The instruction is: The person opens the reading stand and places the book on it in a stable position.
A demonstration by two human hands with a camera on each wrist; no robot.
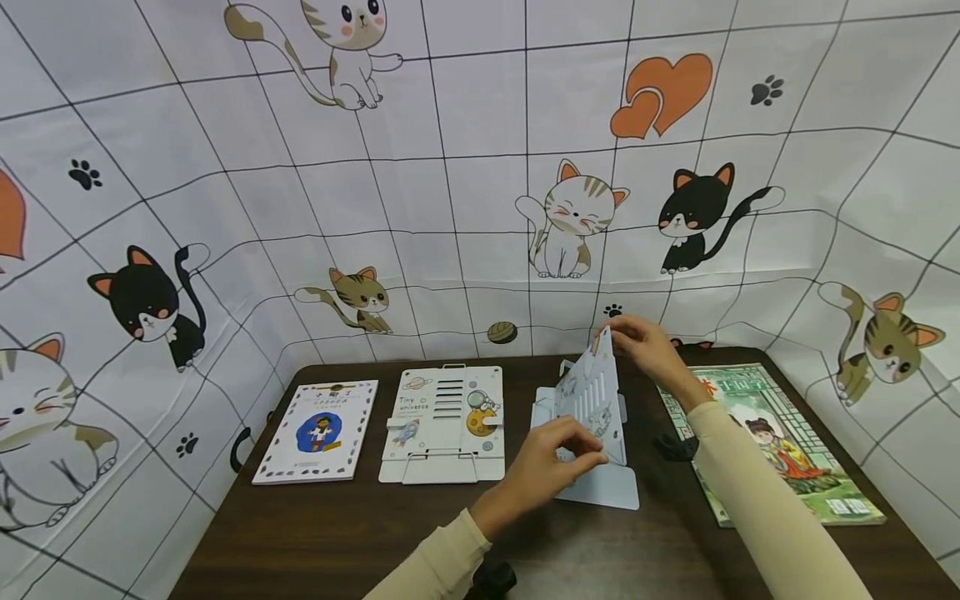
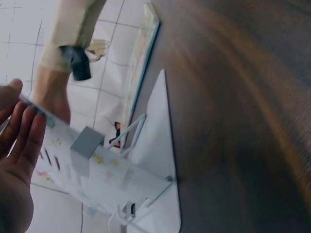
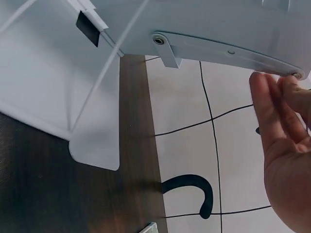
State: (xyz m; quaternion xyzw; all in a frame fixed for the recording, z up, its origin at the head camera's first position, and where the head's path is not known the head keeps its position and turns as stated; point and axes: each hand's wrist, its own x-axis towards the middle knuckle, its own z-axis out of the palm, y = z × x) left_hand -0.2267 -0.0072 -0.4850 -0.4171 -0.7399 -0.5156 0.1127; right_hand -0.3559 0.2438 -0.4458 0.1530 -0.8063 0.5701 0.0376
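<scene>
A white metal book stand [image 1: 609, 392] is on the dark table, right of centre, its slotted panel raised steeply from the flat base plate [image 1: 600, 490]. My right hand [image 1: 647, 348] pinches the panel's upper corner; the right wrist view shows the fingertips by a rivet on the panel's back [image 3: 214, 29]. Nearer to me, my left hand [image 1: 547, 467] is at the panel's other side. In the left wrist view its thumb and fingers pinch the panel edge, beside a small folded clip [image 2: 87, 143]. Wire legs [image 2: 138, 128] show between panel and base.
A second book stand [image 1: 450, 442], printed "Tiny universe", lies folded left of centre. Beyond it is a white book [image 1: 318, 467] with a blue circle. A green illustrated book [image 1: 795, 433] lies under my right forearm. Behind the table [image 1: 315, 550] hangs a cat-patterned cloth [image 1: 480, 200].
</scene>
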